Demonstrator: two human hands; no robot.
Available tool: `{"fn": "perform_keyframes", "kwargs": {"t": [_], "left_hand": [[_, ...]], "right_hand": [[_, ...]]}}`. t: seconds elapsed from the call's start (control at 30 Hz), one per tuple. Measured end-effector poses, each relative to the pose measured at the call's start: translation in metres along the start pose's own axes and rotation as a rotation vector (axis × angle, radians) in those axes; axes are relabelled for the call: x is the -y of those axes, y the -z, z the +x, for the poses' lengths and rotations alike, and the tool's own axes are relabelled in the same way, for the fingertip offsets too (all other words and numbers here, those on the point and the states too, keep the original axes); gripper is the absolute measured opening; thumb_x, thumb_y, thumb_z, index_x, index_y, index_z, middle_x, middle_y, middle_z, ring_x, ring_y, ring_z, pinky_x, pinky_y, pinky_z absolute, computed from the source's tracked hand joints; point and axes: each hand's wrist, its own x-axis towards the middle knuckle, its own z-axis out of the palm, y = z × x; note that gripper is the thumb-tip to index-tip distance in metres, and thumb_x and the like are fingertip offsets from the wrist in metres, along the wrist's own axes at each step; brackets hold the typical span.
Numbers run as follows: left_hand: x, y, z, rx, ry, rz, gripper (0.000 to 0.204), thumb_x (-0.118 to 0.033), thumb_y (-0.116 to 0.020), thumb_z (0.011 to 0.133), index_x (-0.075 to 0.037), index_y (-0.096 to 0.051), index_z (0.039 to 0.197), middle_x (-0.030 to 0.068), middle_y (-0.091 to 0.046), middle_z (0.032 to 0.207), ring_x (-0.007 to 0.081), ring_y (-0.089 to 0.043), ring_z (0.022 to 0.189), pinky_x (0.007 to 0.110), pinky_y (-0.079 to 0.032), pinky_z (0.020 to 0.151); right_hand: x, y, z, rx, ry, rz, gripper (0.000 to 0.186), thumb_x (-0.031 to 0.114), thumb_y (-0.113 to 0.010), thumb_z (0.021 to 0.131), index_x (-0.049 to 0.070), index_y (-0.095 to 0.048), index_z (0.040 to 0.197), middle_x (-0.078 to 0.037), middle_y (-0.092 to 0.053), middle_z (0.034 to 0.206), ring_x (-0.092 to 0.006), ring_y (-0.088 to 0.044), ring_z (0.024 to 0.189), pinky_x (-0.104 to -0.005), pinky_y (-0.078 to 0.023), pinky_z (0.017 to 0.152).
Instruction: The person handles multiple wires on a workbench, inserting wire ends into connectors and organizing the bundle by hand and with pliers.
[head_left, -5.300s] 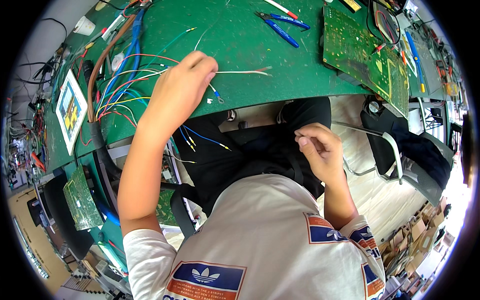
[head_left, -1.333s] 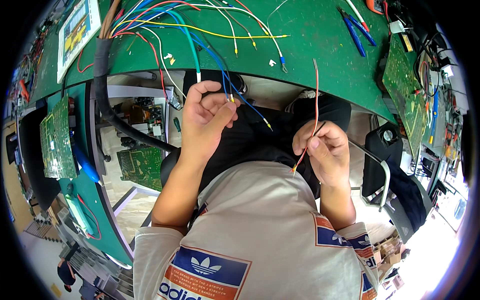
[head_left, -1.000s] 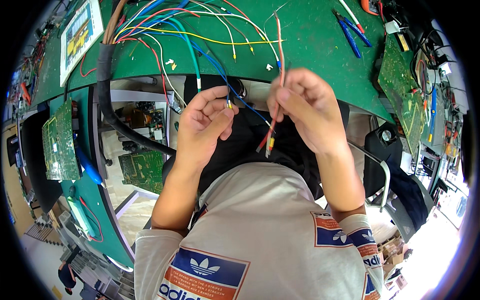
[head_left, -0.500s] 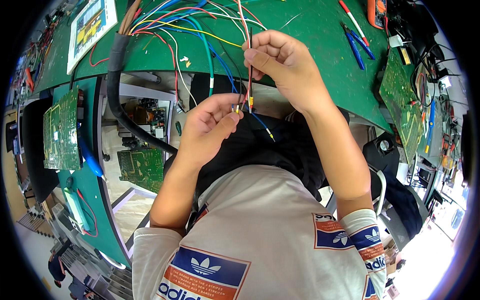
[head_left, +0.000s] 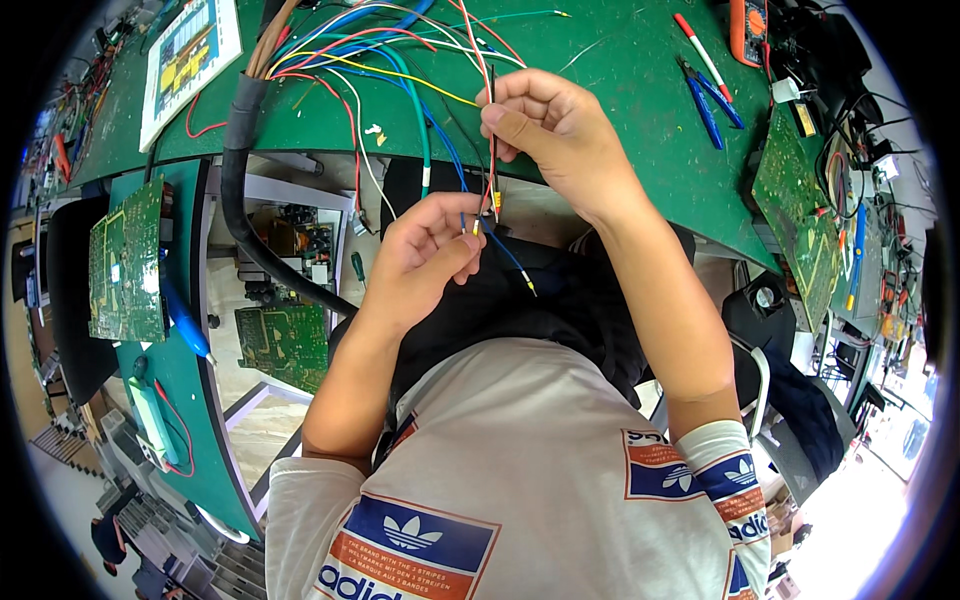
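Note:
My left hand [head_left: 425, 258], low beside the bench edge, pinches thin blue wires with small ferrules [head_left: 476, 226]; its fingers are curled. My right hand [head_left: 555, 145], above and right of it, pinches an upright pair of red-and-white and black wires [head_left: 492, 84] between thumb and fingers. The lower ends of that pair, one with a yellow sleeve [head_left: 497, 200], reach down beside my left fingertips; whether they touch is unclear. A fan of coloured wires spreads over the bench from a thick black sheathed cable [head_left: 240, 140], and a loose blue wire [head_left: 515, 262] hangs below my hands.
On the green bench [head_left: 620, 120] lie a printed picture sheet [head_left: 185, 65], blue cutters [head_left: 705, 105], a red-and-white pen [head_left: 705, 60], an orange meter [head_left: 748, 30] and a circuit board [head_left: 795, 200]. More boards [head_left: 125, 265] stand left. A co-worker [head_left: 108, 540] shows far lower left.
My right hand has come up and leftward from over my lap, bringing its wires beside my left fingertips. My left hand, earlier over the bench, sits lower at the edge, holding blue wires.

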Motion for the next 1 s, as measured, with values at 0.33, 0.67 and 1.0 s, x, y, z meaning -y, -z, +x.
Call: {"fn": "perform_keyframes", "kwargs": {"t": [0.33, 0.67, 1.0], "left_hand": [[0.004, -0.001, 0.003, -0.002, 0.023, -0.048, 0.024, -0.005, -0.056, 0.089, 0.001, -0.056, 0.112, 0.006, -0.059, 0.08, 0.0107, -0.053, 0.064, 0.024, -0.043, 0.057], [0.006, -0.001, 0.003, -0.001, -0.003, -0.013, 0.022, -0.007, -0.056, 0.091, 0.001, -0.056, 0.111, 0.0057, -0.058, 0.079, 0.0106, -0.053, 0.065, 0.023, -0.042, 0.057], [0.003, -0.005, 0.011, -0.06, 0.07, -0.084, 0.018, -0.018, -0.058, 0.096, -0.001, -0.058, 0.103, 0.0037, -0.061, 0.08, 0.0105, -0.055, 0.066, 0.023, -0.044, 0.057]], "right_hand": [[-0.005, 0.002, -0.001, 0.01, -0.003, 0.011, 0.015, 0.007, -0.063, 0.092, -0.001, -0.061, 0.104, -0.005, -0.064, 0.086, -0.0101, -0.057, 0.073, -0.0238, -0.047, 0.066], [-0.007, 0.004, -0.001, 0.008, 0.008, 0.003, 0.017, 0.01, -0.064, 0.092, -0.001, -0.062, 0.105, -0.004, -0.064, 0.087, -0.0097, -0.057, 0.074, -0.0238, -0.047, 0.066], [-0.008, 0.004, 0.002, 0.002, 0.012, 0.01, 0.016, 0.01, -0.063, 0.093, -0.001, -0.062, 0.105, -0.005, -0.064, 0.086, -0.0098, -0.057, 0.073, -0.0238, -0.047, 0.065]]}}
